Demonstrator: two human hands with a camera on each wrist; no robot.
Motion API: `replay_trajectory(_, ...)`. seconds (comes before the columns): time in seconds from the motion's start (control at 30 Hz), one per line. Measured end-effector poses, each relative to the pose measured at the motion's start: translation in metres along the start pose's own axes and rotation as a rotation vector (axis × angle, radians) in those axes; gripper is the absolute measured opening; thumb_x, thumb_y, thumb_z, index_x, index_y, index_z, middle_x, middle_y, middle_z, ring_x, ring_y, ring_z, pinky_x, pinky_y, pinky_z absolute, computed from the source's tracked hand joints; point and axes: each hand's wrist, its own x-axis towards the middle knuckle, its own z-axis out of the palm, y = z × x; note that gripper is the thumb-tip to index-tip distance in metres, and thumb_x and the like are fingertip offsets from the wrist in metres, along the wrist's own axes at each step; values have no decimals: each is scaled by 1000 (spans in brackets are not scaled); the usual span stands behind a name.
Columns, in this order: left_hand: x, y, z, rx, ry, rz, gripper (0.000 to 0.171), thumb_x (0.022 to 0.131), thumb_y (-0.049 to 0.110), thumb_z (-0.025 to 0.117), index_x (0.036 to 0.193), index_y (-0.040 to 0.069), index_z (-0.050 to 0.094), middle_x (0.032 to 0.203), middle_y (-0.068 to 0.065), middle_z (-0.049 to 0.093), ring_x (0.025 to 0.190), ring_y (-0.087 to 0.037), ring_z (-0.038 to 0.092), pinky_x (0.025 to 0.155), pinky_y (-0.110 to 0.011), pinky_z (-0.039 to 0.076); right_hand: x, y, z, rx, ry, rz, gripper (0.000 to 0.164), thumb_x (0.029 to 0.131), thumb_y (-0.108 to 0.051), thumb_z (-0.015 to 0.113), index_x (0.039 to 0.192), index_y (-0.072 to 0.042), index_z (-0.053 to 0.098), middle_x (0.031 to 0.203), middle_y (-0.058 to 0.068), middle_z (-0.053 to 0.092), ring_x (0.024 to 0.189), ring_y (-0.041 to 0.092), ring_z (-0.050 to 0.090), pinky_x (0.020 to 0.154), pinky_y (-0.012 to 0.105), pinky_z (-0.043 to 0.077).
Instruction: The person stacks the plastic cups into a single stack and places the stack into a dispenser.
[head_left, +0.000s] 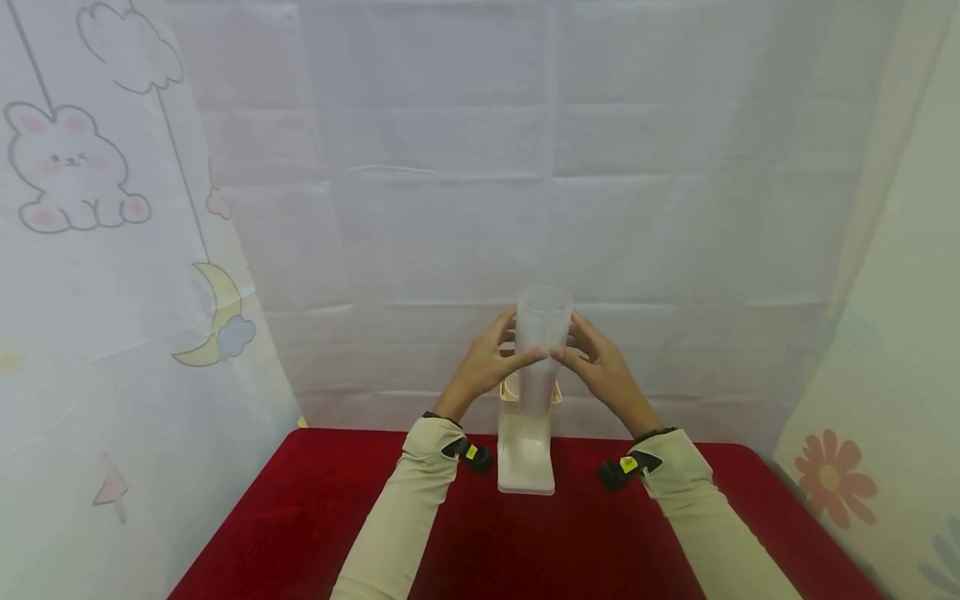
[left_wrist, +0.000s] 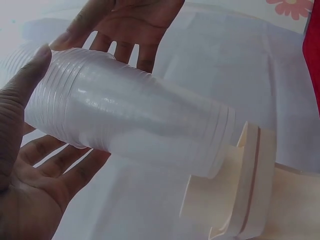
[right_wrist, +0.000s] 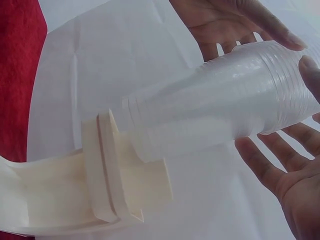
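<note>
Both hands grip a nested stack of clear plastic cups (head_left: 540, 329) from opposite sides. The left hand (head_left: 487, 362) curves round its left side, while the right hand (head_left: 606, 373) does so on the right, and the two thumbs nearly meet on the near face. Beneath the stack stands a cream cup dispenser (head_left: 525, 454) with a raised holder at its top. In the left wrist view, the lower end of the cups (left_wrist: 150, 115) is at the opening of the holder (left_wrist: 255, 185). How far it sits inside cannot be told.
A red-covered table (head_left: 540, 542) carries the dispenser. Pale cloth sheets hang behind (head_left: 435, 233) and at both sides, the left one printed with a rabbit (head_left: 71, 167) and a moon. Each wrist wears a strap with a small black camera (head_left: 480, 458).
</note>
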Motion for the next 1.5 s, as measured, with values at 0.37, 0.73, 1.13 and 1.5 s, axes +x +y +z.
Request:
replay_trajectory(0.37, 11, 6, -9, 15, 14, 1, 74, 90, 37, 74, 153, 33, 35, 143, -12, 53, 122, -27, 59, 97, -41, 51, 15, -6, -4, -5, 10, -16, 71, 97, -5, 64, 158, -17, 29, 151, 17, 45, 131, 39, 50, 99, 58, 45)
replay_trajectory(0.73, 17, 4, -12, -21, 27, 22, 75, 93, 28, 73, 156, 31, 32, 146, -14, 50, 126, -28, 57, 101, -41, 48, 26, -6, -2, 26, 40, -9, 72, 96, 0, 64, 158, -12, 29, 154, 18, 41, 133, 41, 47, 105, 58, 40)
replay_trajectory(1.13, 22, 1, -11, -39, 40, 15, 76, 93, 27, 73, 157, 28, 31, 148, -14, 49, 130, -28, 54, 103, -40, 47, 28, -2, 0, 37, 66, -60, 72, 95, -1, 65, 157, -16, 31, 154, 15, 42, 131, 41, 49, 106, 58, 38)
replay_trajectory(1.5, 20, 3, -12, -61, 42, 8, 77, 94, 24, 72, 157, 27, 29, 151, -14, 45, 133, -31, 50, 104, -42, 45, 30, 0, 3, 54, 57, -53, 71, 96, -1, 63, 158, -18, 31, 157, 10, 38, 134, 40, 46, 108, 60, 35)
